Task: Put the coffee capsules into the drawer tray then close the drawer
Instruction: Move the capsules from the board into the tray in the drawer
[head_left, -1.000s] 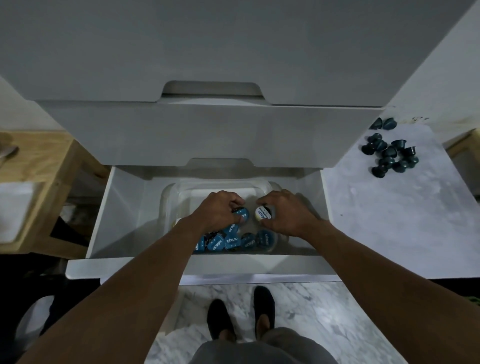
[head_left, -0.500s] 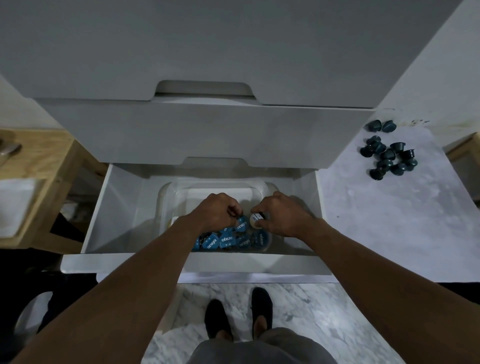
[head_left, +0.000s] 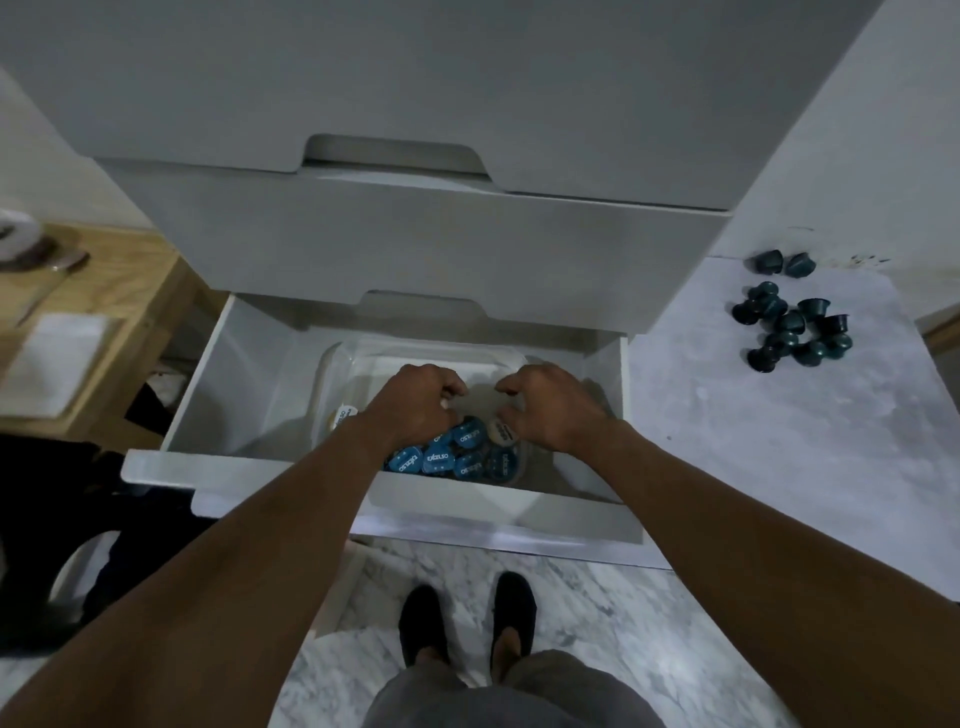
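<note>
Head view. Half a second ago each hand pinched a capsule over the tray: the left a blue-lidded one, the right a pale-lidded one. Both capsules now lie among the others, so this pair has been delivered.

The left hand (head_left: 415, 402) hovers over the left part of the clear tray (head_left: 332, 364), knuckles up, fingers curled loosely inward. Its grip is narrow and appears empty, though the fingertips are partly hidden behind the knuckles.

The right hand (head_left: 556, 402) mirrors it over the right part of the tray, fingers hooked and slightly spread, thumb apart from the forefinger. Its grip is loosely parted and holds nothing. The pale-lidded capsule (head_left: 503, 431) lies just below its fingertips.

The capsules in the tray (head_left: 447, 457) lie lid-up along the near edge of the tray, touching one another. One more pale-lidded capsule (head_left: 340, 415) sits at the left, beside the left wrist.

The drawer (head_left: 218, 395) stands fully open.

A cluster of loose capsules (head_left: 789, 322) rests on the marble surface (head_left: 779, 441) to the right, well apart from the drawer. Judgement: loading is incomplete; further transfers are required before closing.
</note>
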